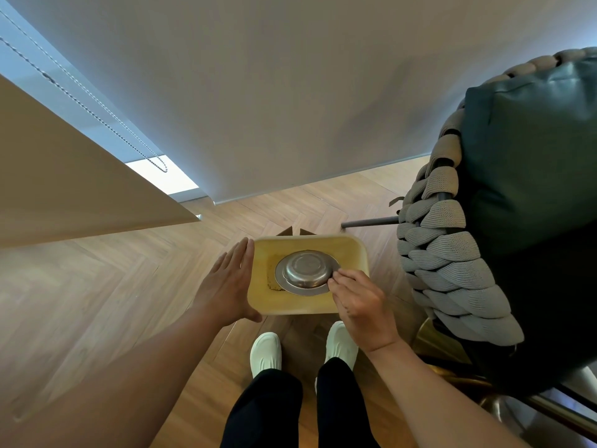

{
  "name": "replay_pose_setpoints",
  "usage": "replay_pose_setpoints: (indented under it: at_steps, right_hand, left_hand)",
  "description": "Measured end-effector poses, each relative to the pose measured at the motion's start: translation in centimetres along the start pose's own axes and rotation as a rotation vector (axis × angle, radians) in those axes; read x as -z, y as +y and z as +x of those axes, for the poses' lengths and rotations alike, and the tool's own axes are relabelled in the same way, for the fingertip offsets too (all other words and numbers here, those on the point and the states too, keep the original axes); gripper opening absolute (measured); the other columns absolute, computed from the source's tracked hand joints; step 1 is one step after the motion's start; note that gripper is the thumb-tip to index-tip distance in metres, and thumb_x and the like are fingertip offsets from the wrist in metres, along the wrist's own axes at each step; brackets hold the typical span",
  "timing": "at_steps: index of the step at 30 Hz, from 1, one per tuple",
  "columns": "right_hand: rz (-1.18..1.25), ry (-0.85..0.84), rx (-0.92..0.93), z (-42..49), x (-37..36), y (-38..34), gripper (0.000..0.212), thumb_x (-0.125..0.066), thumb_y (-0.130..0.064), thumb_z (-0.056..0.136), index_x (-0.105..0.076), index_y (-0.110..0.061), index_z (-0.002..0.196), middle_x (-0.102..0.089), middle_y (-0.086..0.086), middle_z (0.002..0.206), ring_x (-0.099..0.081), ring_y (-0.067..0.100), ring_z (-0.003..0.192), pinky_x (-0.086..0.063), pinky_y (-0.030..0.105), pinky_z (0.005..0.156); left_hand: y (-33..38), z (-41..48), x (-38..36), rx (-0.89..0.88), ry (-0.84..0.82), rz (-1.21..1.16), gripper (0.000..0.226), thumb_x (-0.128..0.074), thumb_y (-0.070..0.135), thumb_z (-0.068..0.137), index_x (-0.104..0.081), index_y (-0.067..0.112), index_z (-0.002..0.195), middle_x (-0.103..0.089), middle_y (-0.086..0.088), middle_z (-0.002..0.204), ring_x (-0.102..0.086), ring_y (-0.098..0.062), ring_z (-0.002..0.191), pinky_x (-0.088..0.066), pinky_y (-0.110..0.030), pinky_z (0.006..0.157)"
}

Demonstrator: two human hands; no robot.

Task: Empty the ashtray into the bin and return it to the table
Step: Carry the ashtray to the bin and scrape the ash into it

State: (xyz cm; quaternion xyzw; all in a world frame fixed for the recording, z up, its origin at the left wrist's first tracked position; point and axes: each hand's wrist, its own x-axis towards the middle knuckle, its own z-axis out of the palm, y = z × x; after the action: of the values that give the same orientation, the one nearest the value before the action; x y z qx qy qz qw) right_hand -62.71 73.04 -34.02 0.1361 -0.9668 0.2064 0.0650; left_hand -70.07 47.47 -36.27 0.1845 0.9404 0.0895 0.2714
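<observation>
A round metal ashtray (305,273) is turned upside down over a yellow rectangular bin (350,253) that stands on the wooden floor in front of my feet. My right hand (358,302) pinches the ashtray's rim at its right edge. My left hand (226,279) lies flat with fingers straight against the bin's left outer side. Dark ash residue shows inside the bin, left of the ashtray. The table is not clearly in view.
A woven grey chair with a dark green cushion (517,176) stands close on the right, its metal leg (371,222) reaching toward the bin. A beige panel (64,176) juts in at the left. A white roller blind (258,92) hangs ahead.
</observation>
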Motion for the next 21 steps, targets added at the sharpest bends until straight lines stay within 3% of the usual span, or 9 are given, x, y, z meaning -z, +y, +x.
replay_pose_setpoints:
  at_steps: [8,15,18,21]
  right_hand:
    - [0.052,0.019,-0.062,0.34,0.55,-0.23,0.026,-0.085,0.014,0.064,-0.078,0.006,0.088,-0.077,0.017,0.086,-0.075,0.03,0.082,-0.063,0.038,0.072]
    - [0.244,-0.015,-0.336,0.5,0.25,-0.64,0.021,-0.079,0.012,0.073,-0.078,0.002,0.092,-0.077,0.013,0.085,-0.074,0.026,0.078,-0.062,0.039,0.074]
    - [0.306,-0.004,-0.475,0.65,0.2,-0.31,0.016,-0.077,0.003,0.08,-0.079,-0.004,0.094,-0.077,0.005,0.082,-0.071,0.014,0.071,-0.06,0.03,0.07]
    - [0.387,-0.008,-0.659,0.84,0.02,0.08,0.014,-0.076,-0.003,0.082,-0.08,-0.009,0.094,-0.069,-0.014,0.072,-0.062,-0.005,0.062,-0.05,0.006,0.065]
  left_hand:
    - [-0.06,0.08,-0.11,0.0,-0.002,0.002,0.157,-0.082,0.07,0.049,0.024,0.014,0.149,0.014,-0.009,0.163,0.007,-0.024,0.151,-0.002,-0.036,0.12]
    - [-0.18,0.1,-0.22,-0.005,-0.008,0.01,0.157,-0.082,0.069,0.05,0.027,0.014,0.148,0.017,-0.009,0.163,0.009,-0.024,0.15,0.0,-0.036,0.12]
    - [-0.17,0.11,-0.25,-0.006,-0.007,0.005,0.157,-0.082,0.069,0.049,0.026,0.014,0.149,0.017,-0.009,0.163,0.008,-0.024,0.151,-0.002,-0.037,0.121]
    - [-0.24,0.07,-0.32,-0.007,-0.005,0.011,0.158,-0.082,0.07,0.048,0.026,0.014,0.148,0.017,-0.009,0.163,0.006,-0.025,0.151,-0.003,-0.037,0.121]
